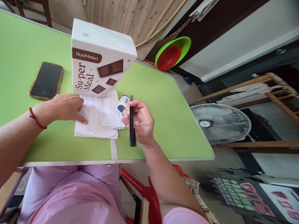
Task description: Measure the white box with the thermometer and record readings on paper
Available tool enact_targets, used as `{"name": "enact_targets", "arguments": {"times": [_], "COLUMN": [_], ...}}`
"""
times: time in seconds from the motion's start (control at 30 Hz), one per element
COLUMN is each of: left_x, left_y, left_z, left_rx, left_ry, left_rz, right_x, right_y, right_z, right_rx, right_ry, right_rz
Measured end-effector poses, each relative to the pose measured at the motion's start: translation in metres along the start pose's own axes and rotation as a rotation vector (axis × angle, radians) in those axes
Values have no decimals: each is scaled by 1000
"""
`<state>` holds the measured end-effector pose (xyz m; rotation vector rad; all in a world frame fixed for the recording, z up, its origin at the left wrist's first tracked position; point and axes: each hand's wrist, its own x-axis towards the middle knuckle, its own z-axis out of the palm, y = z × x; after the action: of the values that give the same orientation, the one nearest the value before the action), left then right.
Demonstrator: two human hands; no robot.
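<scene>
Right hand closed around black pen, held upright just beside handwritten papers. Left hand flat, fingers spread narrowly, pressing papers onto green table. Behind papers: upright NutriMotion box, touching their far edge. Phone at left; small white-blue device partly hidden behind right hand.

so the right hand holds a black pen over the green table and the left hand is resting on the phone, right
Not quite. In the head view the left hand rests on the handwritten papers, a fingertip on the writing; the phone lies untouched beside it. The right hand does hold a black pen over the green table.
</scene>
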<state>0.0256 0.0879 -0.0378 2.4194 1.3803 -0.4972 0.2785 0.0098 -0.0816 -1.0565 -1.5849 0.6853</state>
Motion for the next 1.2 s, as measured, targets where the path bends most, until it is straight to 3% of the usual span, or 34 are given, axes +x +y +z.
{"name": "enact_targets", "arguments": {"times": [0.1,0.33,0.7,1.2], "left_x": [2,5,5,2], "left_y": [0,-2,0,2], "left_z": [0,1,2,0], "left_rx": [3,-5,5,-9], "left_ry": [15,10,57,52], "left_rz": [6,-12,-15,-13], "right_x": [-1,-14,-15,-14], "right_y": [-4,10,6,7], "right_z": [9,23,33,33], "right_rx": [123,125,-157,-188], "right_ry": [109,62,116,47], "right_rz": [19,313,168,154]}}
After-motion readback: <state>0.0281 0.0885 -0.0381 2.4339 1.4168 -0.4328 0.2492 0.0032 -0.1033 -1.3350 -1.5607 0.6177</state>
